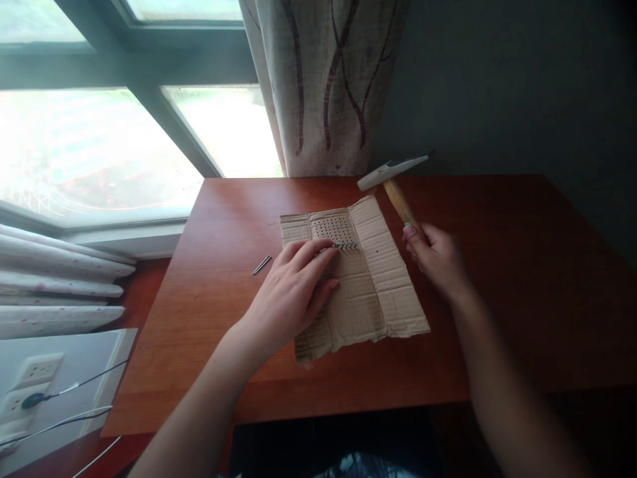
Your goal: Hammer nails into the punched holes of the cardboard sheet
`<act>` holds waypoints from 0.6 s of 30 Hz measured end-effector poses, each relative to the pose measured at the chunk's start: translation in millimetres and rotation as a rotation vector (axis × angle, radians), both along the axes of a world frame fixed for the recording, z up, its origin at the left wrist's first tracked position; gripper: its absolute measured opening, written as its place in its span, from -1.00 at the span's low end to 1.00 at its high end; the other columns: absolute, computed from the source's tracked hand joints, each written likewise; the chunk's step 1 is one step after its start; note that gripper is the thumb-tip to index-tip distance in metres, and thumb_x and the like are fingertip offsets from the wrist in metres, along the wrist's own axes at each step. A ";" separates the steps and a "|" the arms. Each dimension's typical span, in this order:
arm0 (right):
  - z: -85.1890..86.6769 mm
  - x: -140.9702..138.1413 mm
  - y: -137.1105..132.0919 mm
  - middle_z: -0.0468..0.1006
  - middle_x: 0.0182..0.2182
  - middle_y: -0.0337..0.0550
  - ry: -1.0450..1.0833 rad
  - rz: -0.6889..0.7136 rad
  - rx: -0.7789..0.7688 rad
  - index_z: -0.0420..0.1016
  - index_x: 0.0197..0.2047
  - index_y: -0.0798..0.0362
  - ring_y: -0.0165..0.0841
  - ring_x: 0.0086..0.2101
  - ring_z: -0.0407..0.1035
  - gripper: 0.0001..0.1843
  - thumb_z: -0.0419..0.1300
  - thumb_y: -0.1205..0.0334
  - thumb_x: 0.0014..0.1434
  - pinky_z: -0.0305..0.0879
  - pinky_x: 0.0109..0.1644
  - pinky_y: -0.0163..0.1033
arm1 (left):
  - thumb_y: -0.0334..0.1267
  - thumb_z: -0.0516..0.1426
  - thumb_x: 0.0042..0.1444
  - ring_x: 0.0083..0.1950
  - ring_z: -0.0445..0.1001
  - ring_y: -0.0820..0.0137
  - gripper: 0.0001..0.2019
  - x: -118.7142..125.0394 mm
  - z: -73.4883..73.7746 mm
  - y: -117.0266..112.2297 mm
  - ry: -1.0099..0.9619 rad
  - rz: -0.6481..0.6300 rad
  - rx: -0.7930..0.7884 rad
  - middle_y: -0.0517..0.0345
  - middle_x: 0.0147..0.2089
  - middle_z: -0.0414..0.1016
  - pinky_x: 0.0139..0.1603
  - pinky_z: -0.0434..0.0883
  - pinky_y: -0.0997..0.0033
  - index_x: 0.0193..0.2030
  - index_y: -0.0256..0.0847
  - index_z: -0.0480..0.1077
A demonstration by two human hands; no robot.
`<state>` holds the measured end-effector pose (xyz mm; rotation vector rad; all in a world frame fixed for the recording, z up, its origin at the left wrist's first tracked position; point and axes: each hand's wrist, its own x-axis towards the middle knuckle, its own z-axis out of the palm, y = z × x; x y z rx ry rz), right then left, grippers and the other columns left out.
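A sheet of creased brown cardboard (355, 299) lies on the table, with a grid of small dark holes (331, 229) near its far end. Along the near edge of that grid is a row of short metal nails (347, 245). My left hand (293, 285) rests over the cardboard's left side, its fingertips at the left end of the row and the thumb apart from them. In my right hand (435, 255) is the wooden handle of a hammer (398, 192), its head raised beyond the cardboard's far right corner. Loose nails (261, 265) lie left of the cardboard.
The reddish-brown wooden table (199, 318) meets a dark wall at the back. A patterned curtain (328, 86) hangs behind it, beside a window (64, 146). At lower left, cables run from a wall socket (32, 398) beside the table.
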<state>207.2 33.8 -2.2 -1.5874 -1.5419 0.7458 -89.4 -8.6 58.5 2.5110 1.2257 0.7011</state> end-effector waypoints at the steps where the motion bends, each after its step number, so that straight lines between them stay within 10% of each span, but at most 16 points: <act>1: -0.2 0.4 0.2 0.37 -0.57 -0.26 -0.004 0.002 -0.001 0.41 -0.31 -0.02 -0.41 -0.58 0.19 -0.51 0.13 -0.29 0.30 0.03 -0.56 -0.30 | -0.24 0.11 0.37 0.26 0.36 0.05 -0.65 0.0 -0.2 0.1 0.003 -0.001 0.000 -0.09 0.32 0.42 0.28 0.42 -0.05 0.26 -0.20 0.39; 18: 2.6 1.5 -0.3 0.39 -0.55 -0.23 -0.015 0.005 -0.045 0.42 -0.31 -0.01 -0.39 -0.58 0.20 -0.47 0.11 -0.35 0.28 0.04 -0.57 -0.29 | -0.23 0.08 0.38 0.26 0.35 0.04 -0.63 2.1 2.3 -0.4 0.028 0.012 -0.024 -0.10 0.33 0.40 0.27 0.42 -0.07 0.29 -0.16 0.35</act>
